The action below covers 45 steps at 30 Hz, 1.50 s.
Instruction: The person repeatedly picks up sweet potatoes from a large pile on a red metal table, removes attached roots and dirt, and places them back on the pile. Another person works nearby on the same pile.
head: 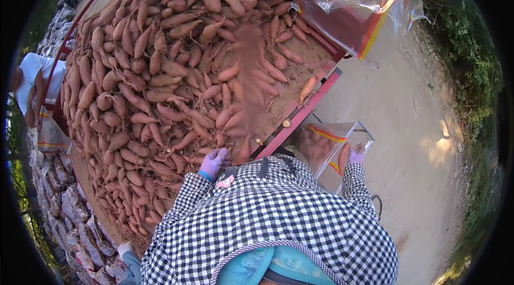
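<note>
A large heap of sweet potatoes (160, 72) with dirt and thin roots covers the red-edged truck bed (277, 136) before me. My left hand (216, 163), in a purple glove, is at the near edge of the heap by my waist. Its fingers are curled, and I cannot see whether anything is inside them. My right hand (355, 154), gloved too, grips a single sweet potato (343, 158) at the mouth of a clear plastic bag (321, 140) with red and yellow stripes. That bag hangs on a metal frame (366, 130) beside the bed.
Another striped clear bag (349, 8) hangs over the far right rail. One loose sweet potato (308, 89) lies by the bed's edge. At left stands a person in a white shirt (42, 74) near a bag (52, 134). Filled sacks (72, 208) are stacked beyond; foliage (474, 64) borders the ground.
</note>
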Motion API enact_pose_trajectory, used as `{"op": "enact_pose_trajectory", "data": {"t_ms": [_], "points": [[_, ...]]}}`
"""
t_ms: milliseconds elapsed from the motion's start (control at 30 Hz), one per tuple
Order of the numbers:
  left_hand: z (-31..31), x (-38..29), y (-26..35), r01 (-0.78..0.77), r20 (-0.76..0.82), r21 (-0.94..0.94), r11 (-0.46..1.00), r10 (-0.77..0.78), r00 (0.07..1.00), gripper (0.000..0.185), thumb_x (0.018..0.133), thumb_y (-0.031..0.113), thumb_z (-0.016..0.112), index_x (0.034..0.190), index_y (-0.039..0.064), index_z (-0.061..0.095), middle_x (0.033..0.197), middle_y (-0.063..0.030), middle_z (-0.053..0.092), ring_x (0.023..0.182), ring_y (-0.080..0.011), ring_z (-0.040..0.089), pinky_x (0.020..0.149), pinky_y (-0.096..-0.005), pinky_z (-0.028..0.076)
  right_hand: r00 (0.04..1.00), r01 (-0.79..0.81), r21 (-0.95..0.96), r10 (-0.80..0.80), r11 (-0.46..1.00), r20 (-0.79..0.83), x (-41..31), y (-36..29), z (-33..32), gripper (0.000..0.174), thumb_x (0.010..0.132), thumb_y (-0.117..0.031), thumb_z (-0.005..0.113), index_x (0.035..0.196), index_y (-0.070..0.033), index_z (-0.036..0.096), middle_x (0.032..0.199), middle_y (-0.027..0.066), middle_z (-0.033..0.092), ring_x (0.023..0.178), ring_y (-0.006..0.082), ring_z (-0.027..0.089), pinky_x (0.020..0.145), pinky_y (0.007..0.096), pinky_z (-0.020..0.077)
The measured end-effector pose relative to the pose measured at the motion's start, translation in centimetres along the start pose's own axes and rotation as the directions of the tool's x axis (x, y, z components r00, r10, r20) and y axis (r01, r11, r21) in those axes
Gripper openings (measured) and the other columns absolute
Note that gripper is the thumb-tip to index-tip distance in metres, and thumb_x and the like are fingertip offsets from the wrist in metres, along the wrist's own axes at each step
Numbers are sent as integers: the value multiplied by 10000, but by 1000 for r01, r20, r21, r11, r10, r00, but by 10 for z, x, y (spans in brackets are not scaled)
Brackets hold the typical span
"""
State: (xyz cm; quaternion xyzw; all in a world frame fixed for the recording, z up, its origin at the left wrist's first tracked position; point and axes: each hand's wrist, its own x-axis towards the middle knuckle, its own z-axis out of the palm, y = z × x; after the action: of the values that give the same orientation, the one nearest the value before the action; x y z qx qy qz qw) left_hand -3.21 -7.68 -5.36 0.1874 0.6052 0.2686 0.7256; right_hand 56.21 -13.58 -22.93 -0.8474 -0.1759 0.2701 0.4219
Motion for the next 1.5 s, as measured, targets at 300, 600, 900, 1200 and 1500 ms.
{"op": "enact_pose_trajectory", "data": {"t_ms": [300,600,900,1200,1500], "points": [[-18,6,-21,-149,-38,-16,989,148,988,414,948,342,594,1173,-3,551,973,-65,631,827,-137,617,768,-274,509,599,795,-507,-292,333,746,-91,-311,257,589,846,-299,652,1353,-65,465,1272,206,543,1155,303,561,959,405,460],[-20,-23,10,-57,-172,-311,949,4,985,413,933,314,622,1188,4,522,1011,-92,633,849,-189,632,757,-318,532,569,649,-507,81,567,818,-84,-338,291,691,839,-506,638,1268,28,550,1237,221,593,1161,339,561,995,408,435],[74,36,167,-70,88,-536,841,138,987,408,940,311,597,1221,23,528,1026,-131,648,972,-257,634,844,-388,536,-204,565,283,-201,775,958,-220,-377,245,590,832,-474,680,1129,34,631,1001,195,658,916,281,644,809,370,497],[58,42,181,-99,209,-200,975,141,968,431,822,197,717,1130,-16,503,813,-79,607,721,-185,600,688,-319,506,-217,16,91,-85,996,973,-172,-377,337,697,893,-499,616,1308,40,463,1221,134,553,1108,195,541,945,287,438],[39,44,148,13,-7,-199,980,-15,1000,350,805,138,682,1079,-1,515,794,-86,586,655,-193,586,581,-331,516,-116,910,178,-183,373,976,-250,-357,398,571,1015,-438,231,1095,-38,630,1069,194,651,940,342,633,891,439,479]]}}
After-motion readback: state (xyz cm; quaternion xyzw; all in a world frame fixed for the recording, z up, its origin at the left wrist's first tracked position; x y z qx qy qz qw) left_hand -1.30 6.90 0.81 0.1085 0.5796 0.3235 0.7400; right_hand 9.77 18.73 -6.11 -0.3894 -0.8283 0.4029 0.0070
